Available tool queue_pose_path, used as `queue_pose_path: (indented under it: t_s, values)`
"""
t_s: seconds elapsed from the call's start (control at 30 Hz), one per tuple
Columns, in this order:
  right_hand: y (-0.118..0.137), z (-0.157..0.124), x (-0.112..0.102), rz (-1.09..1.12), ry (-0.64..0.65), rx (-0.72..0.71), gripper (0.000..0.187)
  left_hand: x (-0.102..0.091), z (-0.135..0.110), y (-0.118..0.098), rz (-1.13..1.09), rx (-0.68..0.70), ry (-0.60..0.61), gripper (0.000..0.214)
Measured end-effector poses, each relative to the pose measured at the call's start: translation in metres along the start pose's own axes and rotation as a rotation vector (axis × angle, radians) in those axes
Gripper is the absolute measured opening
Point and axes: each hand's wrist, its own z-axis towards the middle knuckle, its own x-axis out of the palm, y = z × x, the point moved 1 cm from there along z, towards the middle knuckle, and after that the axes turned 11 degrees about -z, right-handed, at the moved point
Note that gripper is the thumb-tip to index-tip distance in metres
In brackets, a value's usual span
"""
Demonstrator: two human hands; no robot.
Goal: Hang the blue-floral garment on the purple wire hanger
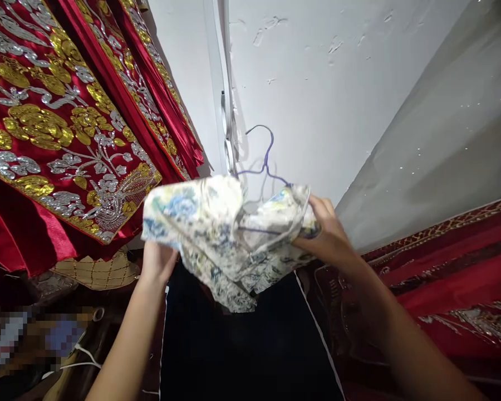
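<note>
A cream blouse with a blue and yellow floral print (209, 214) hangs in front of me on a thin purple wire hanger (269, 153). My right hand (328, 231) is wrapped round the blouse's right shoulder, near that end of the hanger. Over on the left, my left hand (156, 262) holds the other shoulder from below, its fingertips hidden by the cloth. The hanger's hook points up and is free of any rail. Part of the hanger's lower bar shows through the open neckline. The lower part of the blouse looks bunched and slightly blurred.
Red cloth with gold and silver sequin flowers (37, 128) hangs at the left. Behind stands a white wall (317, 83) with a narrow white vertical strip (219, 67). Sparkly grey sheer fabric (446, 145) and red embroidered cloth (463, 278) are at the right. Black cloth (242, 356) lies below.
</note>
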Motion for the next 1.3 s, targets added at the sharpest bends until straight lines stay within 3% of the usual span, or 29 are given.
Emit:
queue_pose_path:
  t_s: [0.1, 0.2, 0.27, 0.37, 0.47, 0.57, 0.7, 0.8, 0.83, 0.9, 1.0, 1.07, 1.2, 1.3]
  values:
    - [0.013, 0.032, -0.013, -0.08, -0.076, -0.005, 0.09, -0.007, -0.016, 0.003, 0.062, 0.32, -0.163, 0.012]
    - [0.032, 0.056, -0.005, -0.141, -0.091, -0.114, 0.087, 0.001, -0.044, 0.025, 0.351, 0.574, -0.203, 0.007]
    - [0.041, 0.06, 0.004, -0.168, -0.032, -0.188, 0.088, 0.009, -0.057, 0.045, 0.577, 0.496, -0.075, 0.011]
    - [0.039, 0.05, 0.012, -0.193, 0.027, -0.244, 0.092, 0.015, -0.06, 0.071, 0.739, 0.192, 0.171, 0.022]
    - [0.024, 0.035, 0.012, -0.21, 0.029, -0.27, 0.096, 0.018, -0.049, 0.085, 0.743, 0.034, 0.23, 0.028]
    - [0.016, 0.022, 0.014, -0.204, 0.006, -0.29, 0.094, 0.023, -0.04, 0.092, 0.696, 0.02, 0.259, 0.027]
    - [0.025, 0.006, 0.031, -0.056, -0.097, -0.242, 0.086, 0.029, -0.033, 0.101, 0.673, 0.038, 0.237, 0.026]
    - [0.037, -0.004, 0.052, 0.112, -0.175, -0.145, 0.065, 0.028, -0.016, 0.103, 0.732, 0.101, 0.19, 0.03]
    - [0.041, -0.006, 0.061, 0.179, -0.144, -0.117, 0.056, 0.027, -0.009, 0.103, 0.761, 0.124, 0.205, 0.03]
    - [0.045, -0.007, 0.08, 0.291, 0.037, -0.078, 0.045, 0.026, 0.005, 0.102, 0.842, 0.137, 0.304, 0.026]
    - [0.044, -0.005, 0.114, 0.292, 0.361, -0.035, 0.053, 0.024, 0.018, 0.11, 1.106, 0.047, 0.493, 0.027]
    - [0.039, -0.004, 0.135, 0.211, 0.44, 0.006, 0.06, 0.02, 0.019, 0.119, 1.271, -0.02, 0.54, 0.028]
    - [0.032, -0.015, 0.161, 0.238, 0.381, 0.024, 0.045, 0.008, 0.005, 0.134, 1.323, -0.055, 0.537, 0.021]
    - [0.031, -0.036, 0.164, 0.488, 0.189, 0.126, 0.029, 0.004, -0.013, 0.134, 1.276, -0.03, 0.541, 0.017]
